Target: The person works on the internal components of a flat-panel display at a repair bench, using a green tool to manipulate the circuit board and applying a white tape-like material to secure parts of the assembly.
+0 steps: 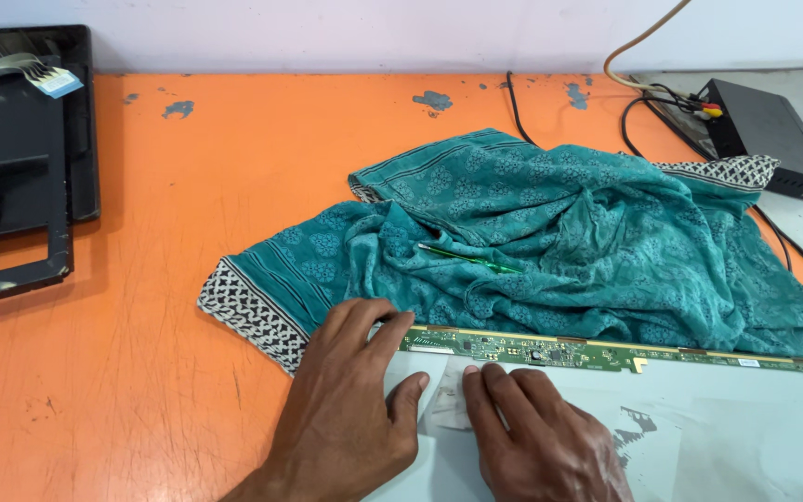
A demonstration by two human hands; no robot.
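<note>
My left hand (350,409) lies flat on the near left corner of a pale grey display panel (745,437), fingers spread and touching the left end of a long green circuit strip (606,353) along the panel's far edge. Beside it, my right hand (541,437) presses down on the panel surface with fingers together, next to a whitish patch (448,400). Neither hand holds anything. A crumpled teal patterned cloth (550,242) with black-and-white borders lies under and behind the panel. A thin green tool (467,256) rests on the cloth.
The orange table (188,186) has chipped paint. A black screen frame with a flat ribbon cable (20,158) lies at the far left. A black box with plugged cables (769,135) sits at the far right; black wires run along the right edge.
</note>
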